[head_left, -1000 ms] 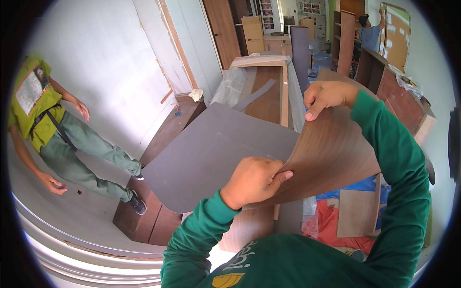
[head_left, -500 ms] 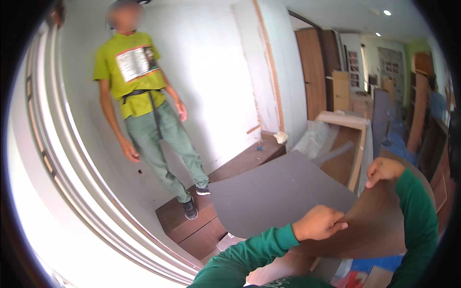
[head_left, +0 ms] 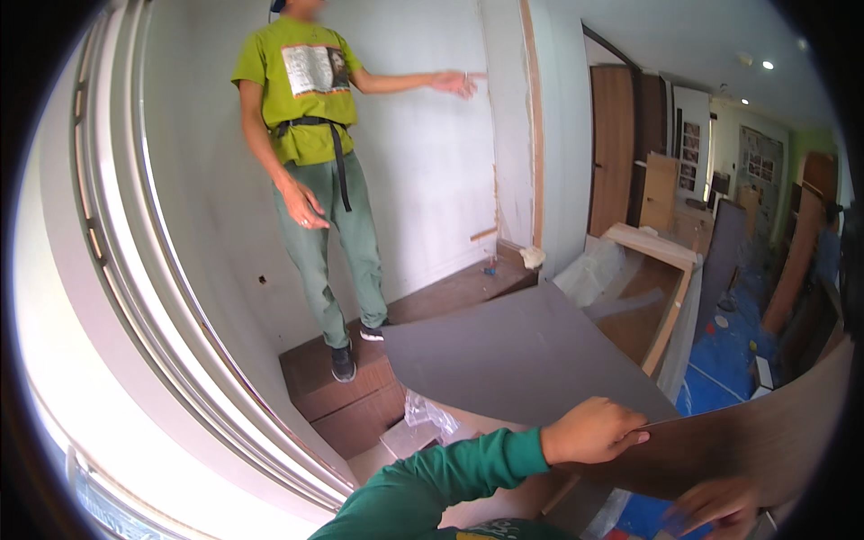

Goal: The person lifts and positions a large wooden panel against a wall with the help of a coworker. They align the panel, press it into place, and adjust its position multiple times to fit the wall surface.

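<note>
I see my left hand (head_left: 589, 430) with its fingers (head_left: 630, 438) curled over the top edge of a thin brown wood sheet (head_left: 765, 441) that bends low on my right. My right hand (head_left: 715, 504) sits under it, fingers spread against it. Behind lies a flat grey board (head_left: 513, 355). Farther off, a person (head_left: 315, 162) in a green shirt stands on a brown step (head_left: 351, 387).
</note>
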`<state>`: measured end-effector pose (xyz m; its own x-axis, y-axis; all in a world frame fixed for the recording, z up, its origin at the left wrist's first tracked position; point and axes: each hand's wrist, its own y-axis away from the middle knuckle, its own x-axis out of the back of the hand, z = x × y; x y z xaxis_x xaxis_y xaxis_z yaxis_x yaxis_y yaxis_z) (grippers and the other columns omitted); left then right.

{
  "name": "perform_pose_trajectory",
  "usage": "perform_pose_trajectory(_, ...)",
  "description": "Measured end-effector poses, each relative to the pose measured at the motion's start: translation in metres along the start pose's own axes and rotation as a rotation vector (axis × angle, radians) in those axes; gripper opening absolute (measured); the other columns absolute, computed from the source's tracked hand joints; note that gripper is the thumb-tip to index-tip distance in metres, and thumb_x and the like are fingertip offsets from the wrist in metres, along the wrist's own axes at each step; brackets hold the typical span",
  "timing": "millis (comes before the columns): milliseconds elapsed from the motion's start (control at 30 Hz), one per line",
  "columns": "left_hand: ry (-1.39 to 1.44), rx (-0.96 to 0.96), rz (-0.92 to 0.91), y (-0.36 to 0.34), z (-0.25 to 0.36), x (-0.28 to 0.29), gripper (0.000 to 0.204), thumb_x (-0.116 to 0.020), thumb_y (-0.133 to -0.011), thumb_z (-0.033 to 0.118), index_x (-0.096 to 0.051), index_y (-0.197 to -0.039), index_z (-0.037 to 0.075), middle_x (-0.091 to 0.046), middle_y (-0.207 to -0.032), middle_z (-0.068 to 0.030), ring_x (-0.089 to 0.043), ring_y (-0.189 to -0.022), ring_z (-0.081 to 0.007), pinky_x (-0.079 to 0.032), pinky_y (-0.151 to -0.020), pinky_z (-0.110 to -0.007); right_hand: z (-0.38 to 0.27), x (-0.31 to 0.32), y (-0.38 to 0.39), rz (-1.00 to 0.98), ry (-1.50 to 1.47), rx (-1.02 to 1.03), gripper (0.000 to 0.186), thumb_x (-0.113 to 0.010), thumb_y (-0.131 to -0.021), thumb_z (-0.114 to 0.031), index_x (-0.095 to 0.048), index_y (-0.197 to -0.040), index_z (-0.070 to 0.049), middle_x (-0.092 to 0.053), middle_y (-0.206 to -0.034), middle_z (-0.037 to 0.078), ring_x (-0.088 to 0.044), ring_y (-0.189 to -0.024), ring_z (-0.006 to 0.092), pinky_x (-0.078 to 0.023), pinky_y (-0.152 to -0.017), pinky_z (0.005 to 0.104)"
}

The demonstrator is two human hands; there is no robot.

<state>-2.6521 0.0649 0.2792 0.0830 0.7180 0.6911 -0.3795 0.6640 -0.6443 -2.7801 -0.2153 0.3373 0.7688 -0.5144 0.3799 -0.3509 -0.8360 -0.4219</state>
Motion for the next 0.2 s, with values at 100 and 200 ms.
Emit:
perform_pose_trajectory(100, 0.026, -0.087, -0.052, -0.001, 0.018, 0.006, 0.021, -0.063, -0.098, 0.022, -0.059, -0.087, 0.005, -0.057, -0.069, -0.0148, -0.061, -0.067, -0.0381, -0.048, -0.061, -0.05, 0.08, -0.049, 0.019, 0.007, -0.234, -0.786, 0.039, -0.071, -0.098, -0.02, -0.067, -0.13, 0.002, -0.071, -0.123, 0.014, -0.065, -0.121, 0.0235, -0.045, -0.109, 0.0385)
perform_pose_trajectory(200, 0.149, -0.148, -0.121, 0.011, 0.034, -0.029, 0.014, -0.066, -0.088, 0.016, -0.06, -0.09, 0.004, -0.059, -0.075, -0.0125, -0.063, -0.072, -0.0349, -0.051, -0.064, -0.046, 0.149, -0.112, 0.075, 0.483, -0.444, -0.823, 0.035, -0.066, -0.098, -0.021, -0.067, -0.128, -0.004, -0.069, -0.123, 0.008, -0.061, -0.122, 0.0182, -0.041, -0.111, 0.0292)
